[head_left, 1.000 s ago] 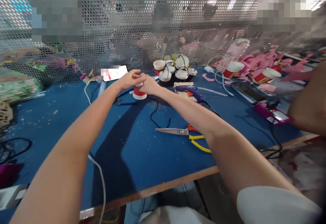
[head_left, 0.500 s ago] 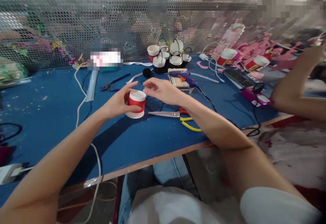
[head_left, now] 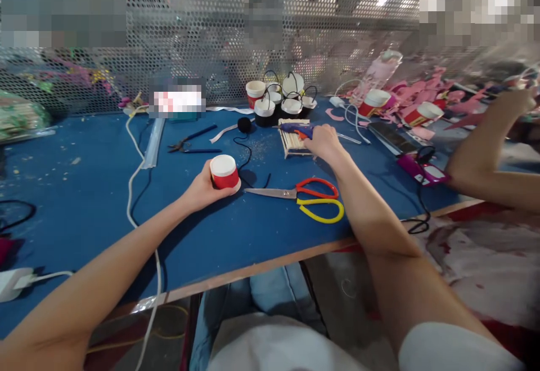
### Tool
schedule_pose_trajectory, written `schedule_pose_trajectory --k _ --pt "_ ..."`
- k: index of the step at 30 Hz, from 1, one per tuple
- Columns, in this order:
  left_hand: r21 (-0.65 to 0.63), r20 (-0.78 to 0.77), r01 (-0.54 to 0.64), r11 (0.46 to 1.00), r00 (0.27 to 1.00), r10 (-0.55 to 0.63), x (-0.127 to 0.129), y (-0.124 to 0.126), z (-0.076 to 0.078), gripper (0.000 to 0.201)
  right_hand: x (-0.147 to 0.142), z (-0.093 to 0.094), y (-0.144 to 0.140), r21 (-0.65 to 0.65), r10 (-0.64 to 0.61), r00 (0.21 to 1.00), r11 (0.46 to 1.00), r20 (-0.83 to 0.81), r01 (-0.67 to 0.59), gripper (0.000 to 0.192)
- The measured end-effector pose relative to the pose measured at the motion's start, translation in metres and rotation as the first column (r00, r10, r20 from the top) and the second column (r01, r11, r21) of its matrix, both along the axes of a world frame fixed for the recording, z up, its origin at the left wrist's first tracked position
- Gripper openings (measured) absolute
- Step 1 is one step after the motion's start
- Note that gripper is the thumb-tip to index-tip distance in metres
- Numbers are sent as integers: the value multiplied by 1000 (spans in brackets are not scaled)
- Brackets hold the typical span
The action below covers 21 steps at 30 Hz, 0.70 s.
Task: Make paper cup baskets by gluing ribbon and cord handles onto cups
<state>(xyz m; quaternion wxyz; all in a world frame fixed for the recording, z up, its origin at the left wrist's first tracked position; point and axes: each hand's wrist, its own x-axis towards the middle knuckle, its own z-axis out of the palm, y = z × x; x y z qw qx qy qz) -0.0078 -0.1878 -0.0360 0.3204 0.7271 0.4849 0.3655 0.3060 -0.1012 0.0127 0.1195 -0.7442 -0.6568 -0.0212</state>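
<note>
My left hand (head_left: 203,188) is wrapped around a red paper cup (head_left: 226,180) with a white round top facing up, held at the table's middle. Farther right, my right hand (head_left: 325,142) has its fingers around the handle of a blue hot glue gun (head_left: 296,129) with an orange trigger. The gun's nozzle points left over a small rack of pale sticks (head_left: 291,144). Between my hands lie scissors (head_left: 276,192) with one red and one yellow handle. A black pompom (head_left: 244,125) with a black cord sits beyond the cup.
Pliers (head_left: 181,146) and a clear strip (head_left: 154,143) lie left of the cup. Several black-and-white cups with wire handles (head_left: 291,105) stand against the mesh panel (head_left: 211,33). A white cable (head_left: 134,188) crosses the left side. Another person's arm (head_left: 476,162) rests at right, near pink scraps (head_left: 434,89).
My right hand has moved from beside the cup, away and to the right, and taken hold of the glue gun. The cup in my left hand has turned, its white top now facing me.
</note>
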Motion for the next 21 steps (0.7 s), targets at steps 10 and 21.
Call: schedule_pose_trajectory --k 10,21 --pt "-218 427 80 973 904 21 -1 -3 2 54 5 0 -5 270 61 935 962 -351 39 50" --pt "-352 619 128 927 775 128 6 -8 8 49 -67 47 -80 277 428 635 903 -643 -328 23"
